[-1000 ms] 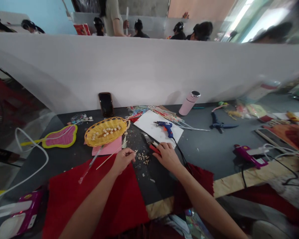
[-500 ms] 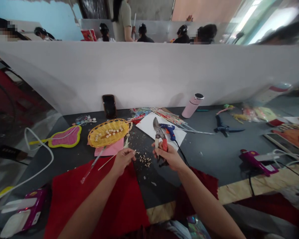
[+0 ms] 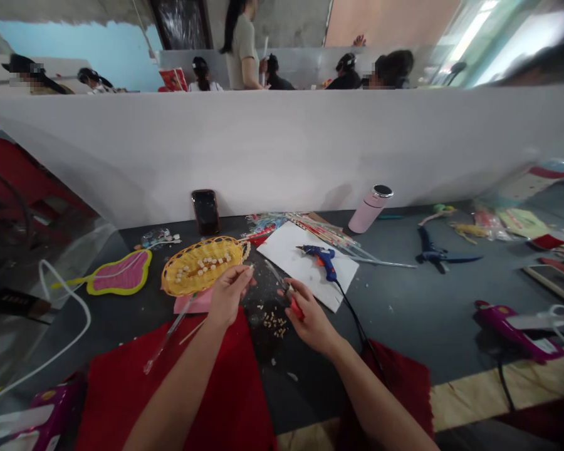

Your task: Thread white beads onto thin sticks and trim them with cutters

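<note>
My left hand (image 3: 232, 289) is closed in a pinch on a thin pale stick (image 3: 192, 332). The stick's tip pokes out at my fingertips and its tail slants down past my wrist. In my closed right hand (image 3: 310, 316) are pruning shears (image 3: 278, 280), with a red handle showing and the blade tilted up toward my left fingertips, a short gap away. Below and between both hands lies a pile of small cut stick pieces (image 3: 275, 322) on the dark table. A yellow woven basket (image 3: 169, 282) with several pale bits in it sits just left of my left hand.
A blue glue gun (image 3: 326, 257) lies on white paper (image 3: 282, 241), its black cord trailing forward. Behind stand a phone (image 3: 205, 212) and a pink bottle (image 3: 369, 210). Blue-handled pliers (image 3: 435, 254) lie right. Red cloth (image 3: 225, 388) covers the front left. A white partition (image 3: 282, 150) closes the back.
My right hand has turned the shears from upright to leaning left toward my left hand. My left hand has risen slightly toward the basket's right end. The camera view has shifted a little.
</note>
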The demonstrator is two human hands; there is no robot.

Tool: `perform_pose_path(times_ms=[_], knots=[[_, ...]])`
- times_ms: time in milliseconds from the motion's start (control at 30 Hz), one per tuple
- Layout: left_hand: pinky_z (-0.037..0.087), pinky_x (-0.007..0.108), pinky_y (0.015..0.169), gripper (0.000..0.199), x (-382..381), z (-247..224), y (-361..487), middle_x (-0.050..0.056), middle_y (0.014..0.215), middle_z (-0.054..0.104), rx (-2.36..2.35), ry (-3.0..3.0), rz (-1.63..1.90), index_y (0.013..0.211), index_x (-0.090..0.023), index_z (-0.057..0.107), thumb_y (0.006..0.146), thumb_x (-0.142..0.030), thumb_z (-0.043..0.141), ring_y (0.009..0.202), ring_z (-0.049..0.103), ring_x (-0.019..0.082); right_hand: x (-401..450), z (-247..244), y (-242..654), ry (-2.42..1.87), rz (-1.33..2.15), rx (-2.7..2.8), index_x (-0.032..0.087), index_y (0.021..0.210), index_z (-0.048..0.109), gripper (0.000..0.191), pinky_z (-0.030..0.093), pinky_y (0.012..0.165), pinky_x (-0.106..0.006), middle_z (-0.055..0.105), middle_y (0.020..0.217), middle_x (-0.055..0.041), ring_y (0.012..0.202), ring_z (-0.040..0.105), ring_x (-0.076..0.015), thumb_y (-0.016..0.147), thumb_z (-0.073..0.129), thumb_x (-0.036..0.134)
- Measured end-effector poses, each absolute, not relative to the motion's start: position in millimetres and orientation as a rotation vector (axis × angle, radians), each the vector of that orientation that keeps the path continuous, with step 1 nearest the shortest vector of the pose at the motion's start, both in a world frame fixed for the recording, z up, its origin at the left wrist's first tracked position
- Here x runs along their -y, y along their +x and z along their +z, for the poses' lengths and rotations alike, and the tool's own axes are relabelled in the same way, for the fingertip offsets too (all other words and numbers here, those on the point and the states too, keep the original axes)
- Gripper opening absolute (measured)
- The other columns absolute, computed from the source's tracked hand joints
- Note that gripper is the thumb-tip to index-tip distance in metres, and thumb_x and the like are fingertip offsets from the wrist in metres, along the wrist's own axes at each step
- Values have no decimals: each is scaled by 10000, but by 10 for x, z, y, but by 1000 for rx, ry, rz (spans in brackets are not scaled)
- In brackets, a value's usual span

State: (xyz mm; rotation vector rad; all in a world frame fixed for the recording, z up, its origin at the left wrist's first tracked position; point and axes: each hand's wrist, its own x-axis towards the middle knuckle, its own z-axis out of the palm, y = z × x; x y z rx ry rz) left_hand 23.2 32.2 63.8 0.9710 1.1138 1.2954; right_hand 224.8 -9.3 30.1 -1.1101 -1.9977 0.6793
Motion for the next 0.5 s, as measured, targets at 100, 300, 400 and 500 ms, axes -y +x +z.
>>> perform_pose_path(times_ms=[100, 300, 400, 500], knots=[[237, 169, 411, 247, -354, 607, 231, -42, 554, 569, -1145, 1013, 1272, 796, -160, 633, 709, -388, 668, 419, 353, 31, 102, 272, 2222, -1175, 575, 2087, 191, 1071, 539, 258, 372, 1009, -443, 416, 1310, -132, 1226, 392, -252, 835, 454, 135], [285, 175, 443, 211, -367, 567, 196, -42, 558, 570, -1206, 1091, 1208, 790, -163, 635, 736, -366, 650, 451, 406, 49, 97, 241, 2177, -1251, 509, 2177, 196, 1078, 537, 269, 404, 960, -481, 426, 1308, -132, 1168, 431, -269, 829, 459, 131], [329, 178, 487, 188, -365, 548, 189, -34, 570, 578, -1225, 1134, 1185, 766, -162, 634, 751, -350, 639, 496, 456, 65, 97, 236, 2172, -1267, 480, 2178, 196, 1066, 544, 267, 402, 956, -490, 434, 1303, -133, 1164, 431, -274, 822, 462, 127], [375, 186, 555, 168, -360, 505, 196, -21, 607, 595, -1194, 1180, 1187, 746, -159, 634, 760, -325, 632, 571, 508, 86, 105, 228, 2168, -1283, 477, 2190, 197, 1076, 548, 279, 411, 942, -490, 438, 1300, -133, 1154, 436, -277, 818, 468, 128]])
